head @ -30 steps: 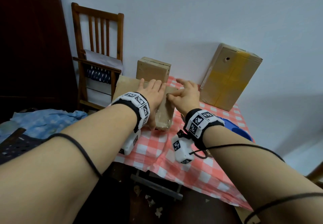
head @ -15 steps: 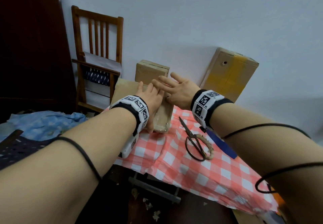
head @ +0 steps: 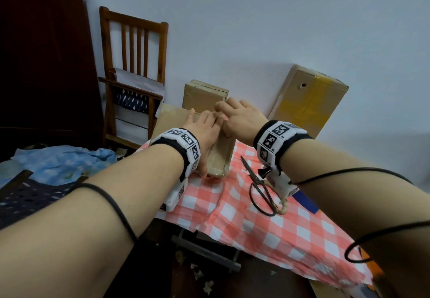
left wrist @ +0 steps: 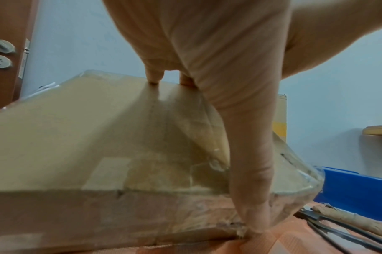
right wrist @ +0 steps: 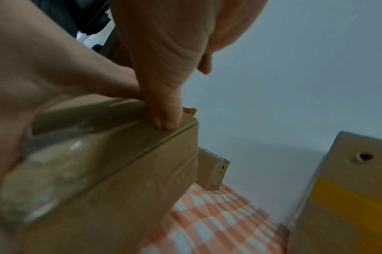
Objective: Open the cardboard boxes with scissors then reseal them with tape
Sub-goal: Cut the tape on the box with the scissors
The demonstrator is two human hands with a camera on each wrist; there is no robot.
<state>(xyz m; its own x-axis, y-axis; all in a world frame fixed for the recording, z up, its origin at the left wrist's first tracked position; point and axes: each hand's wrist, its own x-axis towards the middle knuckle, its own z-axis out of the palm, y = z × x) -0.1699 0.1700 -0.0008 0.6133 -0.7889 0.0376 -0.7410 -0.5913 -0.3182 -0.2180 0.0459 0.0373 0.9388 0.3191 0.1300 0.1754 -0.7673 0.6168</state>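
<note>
My hands both rest on the flat cardboard box: my left hand lies spread on its top with the thumb down its taped near side, my right hand presses curled fingers onto its far top edge, thumb on the side. The box lies on the bench. The scissors lie beside the box; a small box stands just behind it, a yellow-taped box beyond the scissors

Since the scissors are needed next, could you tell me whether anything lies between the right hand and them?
Nothing visible does: the scissors lie uncovered on the checked cloth, below the right hand, which rests on the box.
</note>
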